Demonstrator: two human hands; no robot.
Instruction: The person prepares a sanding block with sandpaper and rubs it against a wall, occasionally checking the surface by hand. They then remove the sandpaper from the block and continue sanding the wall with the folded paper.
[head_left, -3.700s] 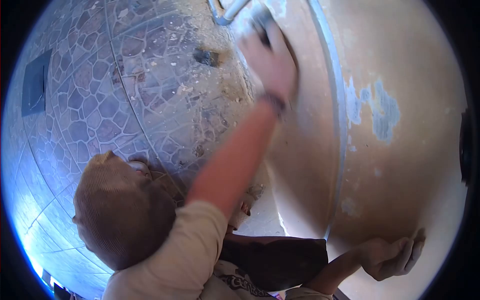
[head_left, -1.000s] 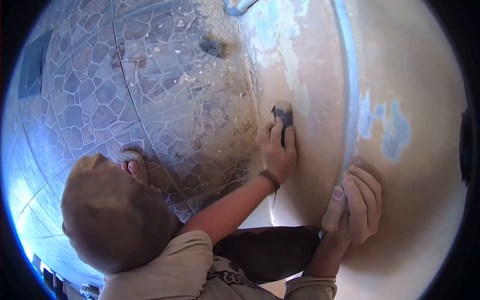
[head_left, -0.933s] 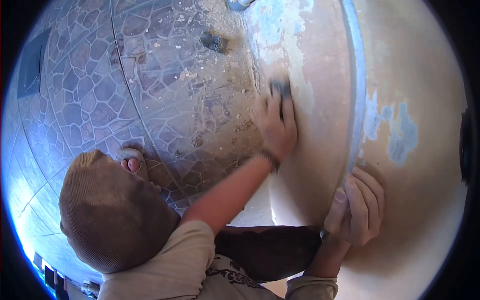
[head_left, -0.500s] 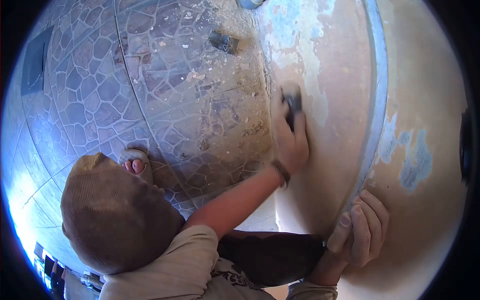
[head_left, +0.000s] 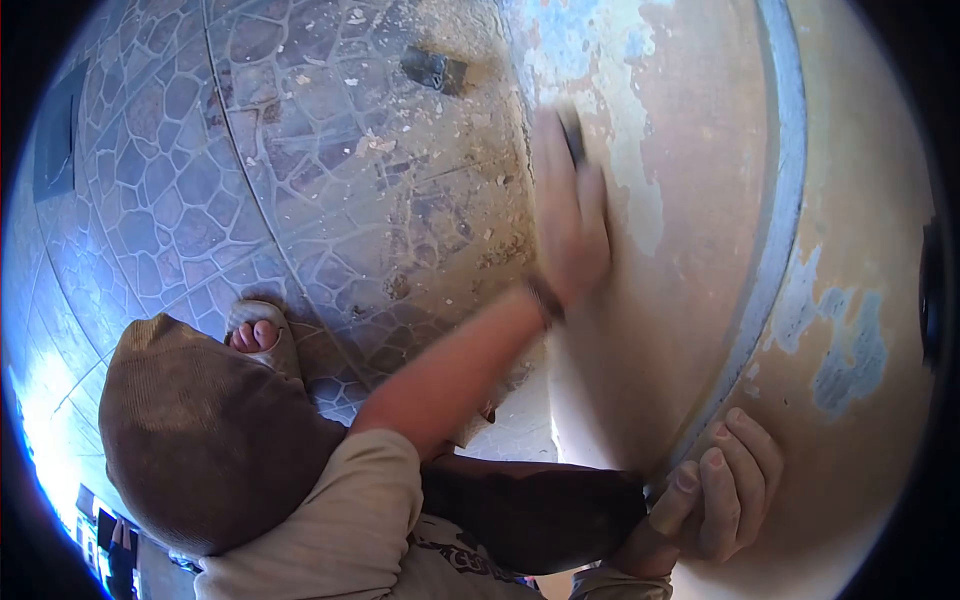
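My left hand reaches across to the wall, its fingers closed over a dark hand tool. Motion smears the tool, and its kind does not show; the hand covers much of it. It lies against the wall's low part, beside the corner with the floor, below peeling pale paint patches. At lower right my right hand rests on the wall with bent, parted fingers and dusty fingertips. It holds nothing that I can see and is beside the lower end of a grey strip along the wall.
A dark block-like object lies on the stone-patterned floor amid flakes and rubble. My covered knee and sandalled foot are at left. A dark flat panel lies at far left.
My left hand has slid forward along the wall with the dark tool, up in the picture. The view has shifted slightly. My right hand stays resting on the wall.
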